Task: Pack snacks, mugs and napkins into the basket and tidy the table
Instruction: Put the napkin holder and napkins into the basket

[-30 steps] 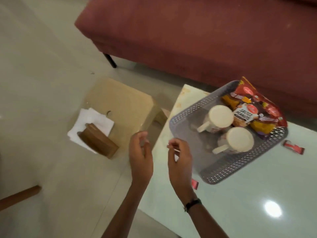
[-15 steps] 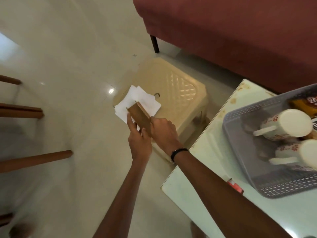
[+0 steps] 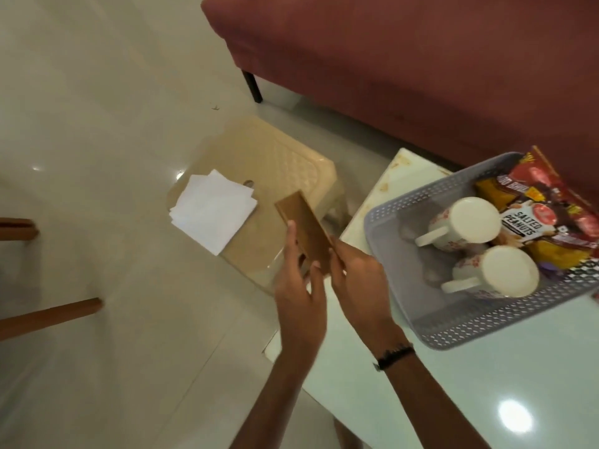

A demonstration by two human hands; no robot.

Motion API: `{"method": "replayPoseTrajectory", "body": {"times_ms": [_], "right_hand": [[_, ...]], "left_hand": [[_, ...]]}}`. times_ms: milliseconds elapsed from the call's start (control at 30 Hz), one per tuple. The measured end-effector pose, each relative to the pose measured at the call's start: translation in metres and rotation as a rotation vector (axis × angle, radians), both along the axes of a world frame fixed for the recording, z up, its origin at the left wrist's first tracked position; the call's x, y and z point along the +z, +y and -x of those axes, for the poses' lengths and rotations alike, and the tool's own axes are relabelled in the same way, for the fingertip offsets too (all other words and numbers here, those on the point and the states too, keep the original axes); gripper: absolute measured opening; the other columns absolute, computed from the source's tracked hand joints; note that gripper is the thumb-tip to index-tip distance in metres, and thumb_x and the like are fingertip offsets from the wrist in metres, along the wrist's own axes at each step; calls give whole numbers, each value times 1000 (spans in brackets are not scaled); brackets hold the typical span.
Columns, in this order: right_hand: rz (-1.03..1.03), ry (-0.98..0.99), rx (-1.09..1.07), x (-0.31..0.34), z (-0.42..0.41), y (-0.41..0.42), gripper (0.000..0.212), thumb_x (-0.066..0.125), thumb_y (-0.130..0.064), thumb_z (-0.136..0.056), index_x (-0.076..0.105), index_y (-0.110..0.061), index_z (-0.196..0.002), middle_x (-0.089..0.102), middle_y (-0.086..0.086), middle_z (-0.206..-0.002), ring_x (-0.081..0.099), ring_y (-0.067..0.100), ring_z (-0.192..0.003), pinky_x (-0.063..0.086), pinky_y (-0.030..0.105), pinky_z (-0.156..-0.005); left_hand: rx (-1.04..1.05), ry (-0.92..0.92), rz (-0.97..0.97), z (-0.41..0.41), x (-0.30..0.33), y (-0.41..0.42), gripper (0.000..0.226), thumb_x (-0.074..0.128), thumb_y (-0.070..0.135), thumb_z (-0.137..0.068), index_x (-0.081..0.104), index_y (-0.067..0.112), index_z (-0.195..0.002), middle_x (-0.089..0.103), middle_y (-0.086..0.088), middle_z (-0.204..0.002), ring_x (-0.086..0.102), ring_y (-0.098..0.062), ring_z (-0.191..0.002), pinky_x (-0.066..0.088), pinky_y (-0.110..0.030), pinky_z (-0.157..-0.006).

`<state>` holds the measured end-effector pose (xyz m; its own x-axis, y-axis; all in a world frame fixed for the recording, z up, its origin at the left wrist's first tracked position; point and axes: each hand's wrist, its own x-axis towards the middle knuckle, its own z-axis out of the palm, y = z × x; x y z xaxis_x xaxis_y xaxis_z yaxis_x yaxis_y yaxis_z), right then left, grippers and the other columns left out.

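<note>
We note mugs, snacks in basket; napkins unpacked on stool; left hand, right hand both gripping brown holder.

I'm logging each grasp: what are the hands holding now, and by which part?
Both hands, left and right, hold the brown wooden holder by its near end, fingers on either side.

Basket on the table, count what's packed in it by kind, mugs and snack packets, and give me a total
In the basket:
Mugs: 2
Snack packets: cannot count exactly, they overlap; a salted peanuts packet is readable
Total: 2 mugs plus several packets
</note>
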<state>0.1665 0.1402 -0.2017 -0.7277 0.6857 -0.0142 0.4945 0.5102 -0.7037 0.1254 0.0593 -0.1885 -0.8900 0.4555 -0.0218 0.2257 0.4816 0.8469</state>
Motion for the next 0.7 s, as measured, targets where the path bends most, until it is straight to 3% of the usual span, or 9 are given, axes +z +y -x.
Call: {"method": "replayPoseTrajectory", "body": {"times_ms": [167, 267, 400, 467, 533, 700], "right_hand": [[-160, -51, -155, -1, -88, 46, 15, 58, -14, -91, 70, -8, -98, 72, 8, -69, 57, 14, -52, 44, 20, -54], [-100, -113, -228, -10, -118, 61, 16, 57, -9, -91, 69, -5, -100, 72, 12, -72, 61, 21, -57, 52, 29, -55], [75, -212, -267, -40, -130, 66, 20, 49, -11, -95, 67, -3, -99, 71, 13, -77, 64, 26, -67, 54, 33, -63], [155, -228, -293, -51, -130, 65, 23, 46, -13, -97, 66, -5, -106, 72, 13, -86, 64, 24, -74, 54, 32, -71], [196, -225, -323, -57, -130, 64, 24, 45, -13, -98, 65, -5, -109, 72, 12, -93, 64, 23, -79, 51, 29, -78], [185, -288, -296, -52, -132, 66, 23, 48, -17, -96, 64, -4, -107, 72, 13, -96, 67, 28, -87, 52, 32, -82]], "left_hand": [[-223, -147, -93, -69, 2, 46, 53, 40, 39, -95, 18, 40, -143, 41, 14, -146, 44, -1, -130, 41, -24, -107], [-299, -113, -23, -90, -11, 65, 49, 34, 44, -95, 21, 39, -143, 45, 11, -143, 39, -2, -130, 37, -25, -108], [-294, 11, 208, -100, -37, 75, 66, 15, 60, -90, 42, 22, -137, 51, 1, -140, 35, -22, -136, 31, -41, -110], [-297, 66, 282, -100, -52, 76, 48, 36, 45, -95, 45, 21, -135, 53, -1, -139, 37, -28, -135, 30, -48, -110], [-319, 151, 333, -99, -61, 76, 46, 53, 28, -89, 49, 18, -133, 56, -5, -135, 42, -32, -132, 30, -52, -108], [-360, 166, 344, -93, -62, 74, 47, 55, 24, -90, 46, 21, -135, 51, -4, -140, 39, -31, -133, 28, -46, -109]]}}
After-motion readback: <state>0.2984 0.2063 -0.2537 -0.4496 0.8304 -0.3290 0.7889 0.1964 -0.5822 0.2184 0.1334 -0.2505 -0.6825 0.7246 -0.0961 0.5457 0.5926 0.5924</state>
